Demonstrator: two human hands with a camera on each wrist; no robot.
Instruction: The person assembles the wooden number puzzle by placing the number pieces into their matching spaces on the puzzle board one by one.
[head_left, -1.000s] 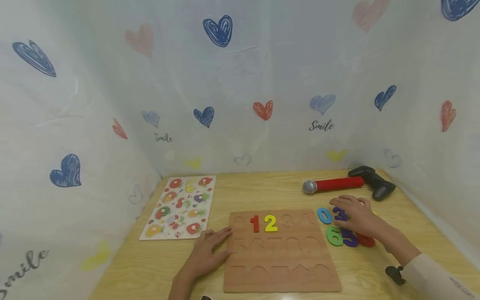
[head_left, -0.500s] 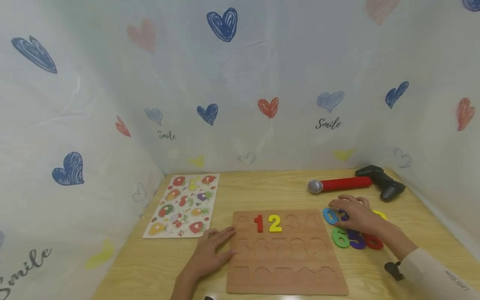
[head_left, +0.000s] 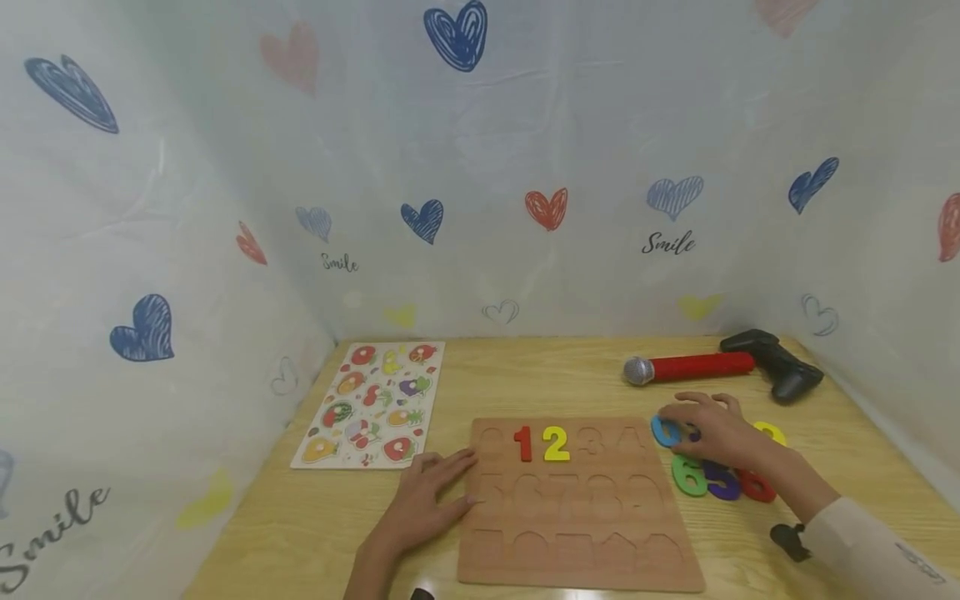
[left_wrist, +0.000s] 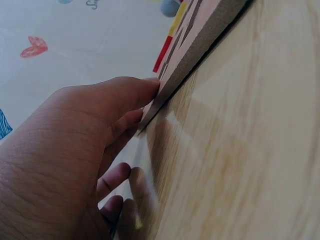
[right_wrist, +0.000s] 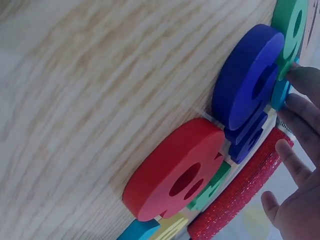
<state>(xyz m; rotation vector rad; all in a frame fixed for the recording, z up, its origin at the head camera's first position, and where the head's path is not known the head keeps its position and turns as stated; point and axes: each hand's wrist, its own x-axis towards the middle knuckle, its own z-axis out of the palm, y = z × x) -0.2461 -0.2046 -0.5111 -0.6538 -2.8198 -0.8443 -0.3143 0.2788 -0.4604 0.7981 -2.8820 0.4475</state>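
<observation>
My right hand (head_left: 712, 429) pinches a light blue number 0 (head_left: 663, 432) between thumb and index finger; in the right wrist view the light blue piece (right_wrist: 281, 95) shows between those two fingertips. Partly beneath this hand lies a purple 3 (head_left: 693, 432). A green 6 (head_left: 689, 476), a purple 5 (head_left: 722, 481) and a red 8 (head_left: 756, 486) sit just in front. My left hand (head_left: 420, 504) touches the left edge of the wooden number board (head_left: 581, 525), fingers loosely extended. A red 1 (head_left: 522, 444) and a yellow 2 (head_left: 556, 444) are in the board's top row.
A fruit picture board (head_left: 369, 406) lies at the back left. Behind the number pieces are a red microphone (head_left: 697, 367) and a black game controller (head_left: 776, 364). Another yellow piece (head_left: 769, 432) shows beyond the right wrist. A heart-print curtain (head_left: 480, 167) surrounds the table.
My right hand has shifted from over the purple 3 toward the light blue 0 and taken hold of it. The left hand stays at the board's edge. The head view has turned slightly left.
</observation>
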